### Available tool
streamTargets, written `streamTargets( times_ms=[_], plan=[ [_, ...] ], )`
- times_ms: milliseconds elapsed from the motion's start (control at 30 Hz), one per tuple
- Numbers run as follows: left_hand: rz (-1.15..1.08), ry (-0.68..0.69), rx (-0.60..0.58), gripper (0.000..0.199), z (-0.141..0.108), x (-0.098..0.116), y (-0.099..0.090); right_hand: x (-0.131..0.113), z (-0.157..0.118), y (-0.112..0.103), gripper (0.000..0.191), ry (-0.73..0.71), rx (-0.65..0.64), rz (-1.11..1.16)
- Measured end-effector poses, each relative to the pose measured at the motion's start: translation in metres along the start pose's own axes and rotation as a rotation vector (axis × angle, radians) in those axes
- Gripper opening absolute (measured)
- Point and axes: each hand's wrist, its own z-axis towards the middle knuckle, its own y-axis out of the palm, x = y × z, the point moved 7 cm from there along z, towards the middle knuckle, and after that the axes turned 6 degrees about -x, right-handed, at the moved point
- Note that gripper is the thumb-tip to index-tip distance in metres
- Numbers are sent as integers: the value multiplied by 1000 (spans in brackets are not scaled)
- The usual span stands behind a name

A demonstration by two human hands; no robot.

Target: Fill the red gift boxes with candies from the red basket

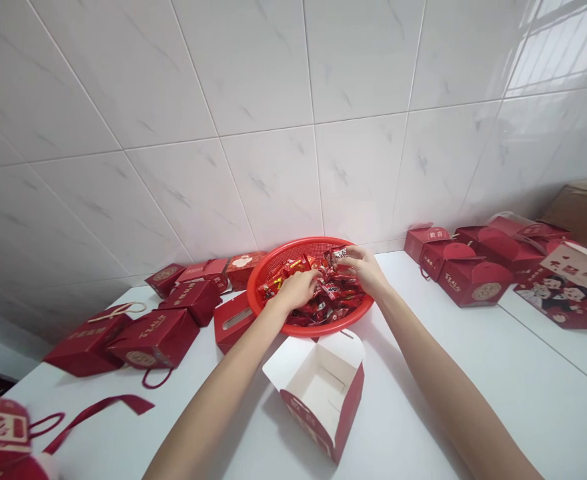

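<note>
A red plastic basket (361,313) at the middle of the table holds many red-wrapped candies (331,291). My right hand (366,267) is over the basket's right side, its thumb and fingers closed on a wrapped candy (336,255). On the left side, my left hand (297,291) reaches in among the candies with curled fingers; what lies between its fingertips is hidden. Just in front of the basket, between my forearms, stands an open red gift box (323,387) with a white inside and its flaps spread. No candies show in this box.
Closed red gift boxes stand in a group at the left (156,337) and another at the right (476,277). A red box (231,322) touches the basket's left side. A cardboard carton (581,210) is at the far right. White wall tiles (273,180) rise behind the white table (423,427).
</note>
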Motion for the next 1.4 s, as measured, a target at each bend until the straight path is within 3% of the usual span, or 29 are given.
streamTargets(
  times_ms=[133, 267, 467, 533, 667, 733, 833, 1067, 1300, 1400],
  plan=[
    [-203, 96, 130, 37, -1, -4, -6, 0, 0, 0, 27, 9, -7, 4],
    [-300, 96, 240, 35, -4, -4, -15, 0, -1, 2, 25, 13, -35, 0],
    [-229, 148, 332, 37, -9, 2, -25, 1, -1, 2, 25, 25, -27, -11],
    [-200, 204, 196, 30, -8, 10, -18, 1, -1, 1, 26, 21, -25, -13],
    [-39, 146, -403, 22, -11, 19, 22, 2, 0, -1, 28, 13, 0, -28],
    [126, 86, -478, 26, -14, 19, 27, 1, 0, -1, 28, 4, -2, -37],
    [253, 66, -452, 28, -12, 22, 24, 0, 0, 0, 28, -6, -10, -47],
    [91, 143, -399, 17, -5, 18, 27, 2, 2, -1, 27, -7, -23, -52],
    [-53, 146, -217, 26, -1, 6, 16, 2, 1, 0, 30, -1, -29, -48],
    [-178, 112, -75, 29, 1, 2, 4, 1, 0, 0, 29, 2, -32, -40]
  ],
)
